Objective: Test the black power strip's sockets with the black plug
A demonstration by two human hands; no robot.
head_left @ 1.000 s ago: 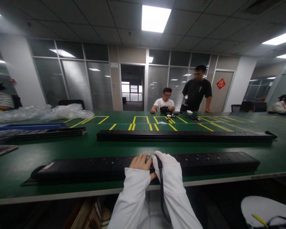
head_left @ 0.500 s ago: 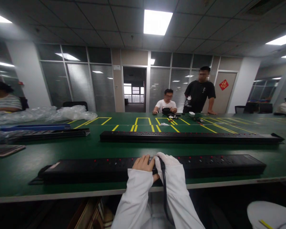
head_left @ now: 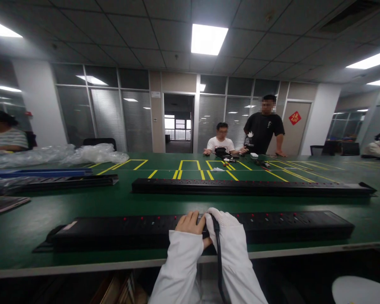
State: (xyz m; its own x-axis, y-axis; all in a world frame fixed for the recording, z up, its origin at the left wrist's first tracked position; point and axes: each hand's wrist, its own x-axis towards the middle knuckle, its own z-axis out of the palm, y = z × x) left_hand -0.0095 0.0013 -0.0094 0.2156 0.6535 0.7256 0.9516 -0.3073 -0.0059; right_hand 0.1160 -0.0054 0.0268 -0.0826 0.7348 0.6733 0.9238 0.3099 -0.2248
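A long black power strip (head_left: 114,231) with red lights along its top lies near the table's front edge. My left hand (head_left: 189,222), bare below a white sleeve, grips the strip's middle, fingers over the top and thumb low at the front. Close beside it, my right hand (head_left: 225,220) in a white glove is closed on the thick end of a black power cord (head_left: 218,249), pressed against the strip. The cord hangs down over the table edge between my forearms. Whatever its end meets is hidden by my fingers.
Behind lies a second black power strip (head_left: 253,188). Plastic wrap (head_left: 98,153), a blue rail (head_left: 47,172) and a phone-like flat slab (head_left: 8,204) are at left on the green table (head_left: 91,202). Two people are across the table; others sit at both sides.
My view has tilted up slightly, so the table appears lower. Both hands keep their hold on the strip and cord. The seated person opposite has spread their hands apart.
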